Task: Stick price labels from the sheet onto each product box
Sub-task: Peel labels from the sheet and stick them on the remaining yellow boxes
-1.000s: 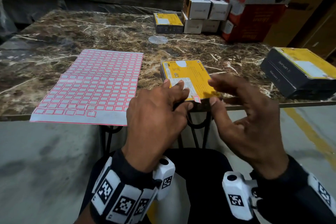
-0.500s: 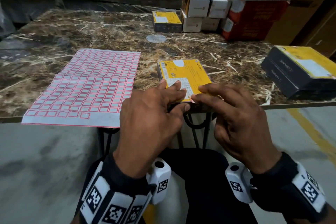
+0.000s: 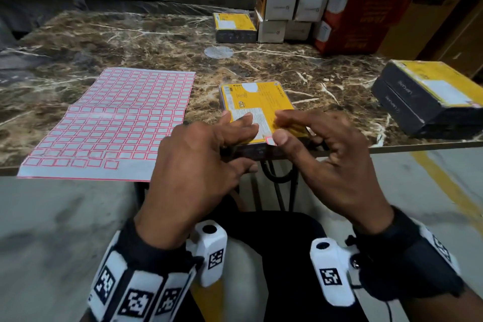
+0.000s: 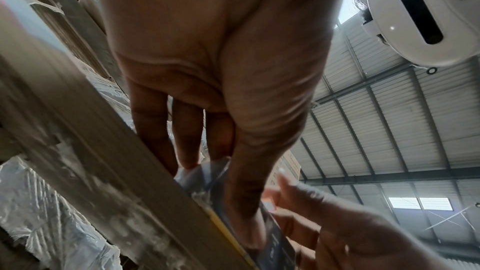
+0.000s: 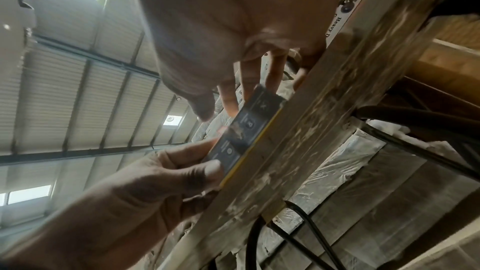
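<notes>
A flat yellow box (image 3: 257,110) lies at the near edge of the marble tabletop (image 3: 117,42), just right of the label sheet (image 3: 117,123). The left hand (image 3: 193,165) steadies it, fingers flat on the lid and thumb against the front side. The right hand (image 3: 332,165) has its thumb at a small red-bordered label (image 3: 270,140) on the box's near corner; whether it presses or only touches, I cannot tell. More boxes (image 3: 285,13) are stacked at the far side.
</notes>
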The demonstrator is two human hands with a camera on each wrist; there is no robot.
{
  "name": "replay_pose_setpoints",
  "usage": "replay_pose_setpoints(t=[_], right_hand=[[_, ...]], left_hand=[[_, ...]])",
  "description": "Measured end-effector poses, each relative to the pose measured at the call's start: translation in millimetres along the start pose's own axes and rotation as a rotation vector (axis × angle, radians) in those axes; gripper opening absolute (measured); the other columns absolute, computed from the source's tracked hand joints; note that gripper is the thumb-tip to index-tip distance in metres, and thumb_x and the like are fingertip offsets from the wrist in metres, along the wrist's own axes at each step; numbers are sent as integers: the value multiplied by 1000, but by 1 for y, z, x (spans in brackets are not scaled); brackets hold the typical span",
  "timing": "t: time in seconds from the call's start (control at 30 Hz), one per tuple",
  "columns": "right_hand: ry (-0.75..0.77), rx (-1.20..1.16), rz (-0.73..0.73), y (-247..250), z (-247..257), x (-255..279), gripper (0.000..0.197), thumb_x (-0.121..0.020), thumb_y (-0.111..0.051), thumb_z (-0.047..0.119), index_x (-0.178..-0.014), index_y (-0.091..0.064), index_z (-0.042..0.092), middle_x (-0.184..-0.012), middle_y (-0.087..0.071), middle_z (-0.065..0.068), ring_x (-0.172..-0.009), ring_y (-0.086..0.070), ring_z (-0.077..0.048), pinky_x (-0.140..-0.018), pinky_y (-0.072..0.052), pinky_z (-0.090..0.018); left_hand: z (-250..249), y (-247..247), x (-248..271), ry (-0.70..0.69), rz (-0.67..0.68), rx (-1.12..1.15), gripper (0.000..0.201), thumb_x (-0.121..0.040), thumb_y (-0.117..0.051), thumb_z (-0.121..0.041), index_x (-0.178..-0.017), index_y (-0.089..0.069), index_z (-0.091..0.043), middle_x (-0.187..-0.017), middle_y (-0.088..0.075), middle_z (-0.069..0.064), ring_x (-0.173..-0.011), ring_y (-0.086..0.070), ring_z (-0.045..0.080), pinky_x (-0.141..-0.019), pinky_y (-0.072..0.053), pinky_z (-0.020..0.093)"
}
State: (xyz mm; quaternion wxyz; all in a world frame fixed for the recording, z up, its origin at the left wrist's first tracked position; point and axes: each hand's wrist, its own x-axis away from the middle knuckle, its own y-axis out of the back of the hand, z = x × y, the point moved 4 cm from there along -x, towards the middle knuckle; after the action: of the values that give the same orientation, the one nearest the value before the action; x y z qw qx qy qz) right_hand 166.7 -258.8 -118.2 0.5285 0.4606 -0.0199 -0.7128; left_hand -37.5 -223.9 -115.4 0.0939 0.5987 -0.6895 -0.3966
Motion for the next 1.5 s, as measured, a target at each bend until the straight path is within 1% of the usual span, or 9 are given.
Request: replay_pose_setpoints(t=[0.2, 0.37, 0.57, 0.77, 0.93, 1.03, 1.17, 1.23, 1.5], right_hand=[[126, 48, -28, -9, -6, -3, 13, -95, -82, 39, -100, -84, 26, -114, -76, 13, -110, -66, -1, -96, -45, -43], [236, 160, -27, -12, -8, 5, 20, -97, -81, 33, -109, -83, 18, -122, -76, 4, -101, -63, -29, -93, -42, -34], [140, 80, -2, -8, -11, 12, 62, -82, -88, 50, -134, -71, 19, -129, -72, 10, -114, -59, -24, -98, -49, -41], [118, 18, -173, -17, -9, 10, 30, -89, -86, 41, -106, -81, 17, -113, -78, 9, -103, -70, -24, -93, -47, -37], [33, -126, -85, -17, -10, 9, 63, -91, -87, 29, -147, -59, 26, -125, -62, 39, -115, -72, -25, -91, -60, -48], [41, -147, -19, -13, -12, 10, 74, -91, -85, 14, -155, -50, 25, -133, -60, 38, -121, -70, -22, -95, -57, -56], [48, -112, -37, -13, -10, 14, 40, -90, -86, 29, -128, -72, 21, -124, -73, 8, -121, -68, -21, -101, -52, -34], [72, -58, -50, -18, -6, 11, 20, -91, -85, 34, -108, -80, 25, -122, -75, 7, -119, -68, -26, -102, -40, -29], [75, -61, -48, -14, -10, 14, 10, -92, -81, 15, -102, -81, 18, -123, -76, 9, -122, -66, -13, -103, -45, -42]], left_hand=[[3, 0, -1, -22, -8, 59, 43, -76, -90, -31, -112, -76, -49, -121, -50, -52, -126, -51, -19, -108, -46, 15], [4, -1, 0, -24, -19, 73, 42, -77, -89, -31, -113, -76, -48, -121, -56, -47, -126, -51, -17, -109, -49, 22], [4, 0, 1, -43, -46, 108, 41, -74, -82, -41, -115, -77, -46, -122, -60, -43, -127, -53, -16, -110, -51, 29], [6, -3, 2, -64, -36, 144, 41, -74, -76, -43, -115, -76, -47, -123, -61, -41, -129, -50, -17, -112, -46, 22], [10, -4, 2, -63, -42, 146, 40, -78, -84, -35, -116, -76, -44, -124, -61, -41, -128, -49, -19, -110, -44, 14], [8, -4, 4, -73, -51, 128, 41, -78, -83, -36, -116, -75, -47, -124, -54, -47, -128, -49, -19, -109, -45, 16], [13, -6, 4, -57, -61, 211, 45, -80, -89, -25, -118, -74, -43, -123, -66, -33, -129, -52, -15, -111, -45, 18], [15, -10, 7, -44, -73, 288, 47, -81, -89, -21, -120, -73, -40, -127, -68, -24, -132, -53, -10, -113, -45, 21], [18, -16, 10, -35, -83, 409, 45, -81, -88, -13, -120, -75, -32, -129, -70, -15, -135, -55, 0, -117, -43, 28]])
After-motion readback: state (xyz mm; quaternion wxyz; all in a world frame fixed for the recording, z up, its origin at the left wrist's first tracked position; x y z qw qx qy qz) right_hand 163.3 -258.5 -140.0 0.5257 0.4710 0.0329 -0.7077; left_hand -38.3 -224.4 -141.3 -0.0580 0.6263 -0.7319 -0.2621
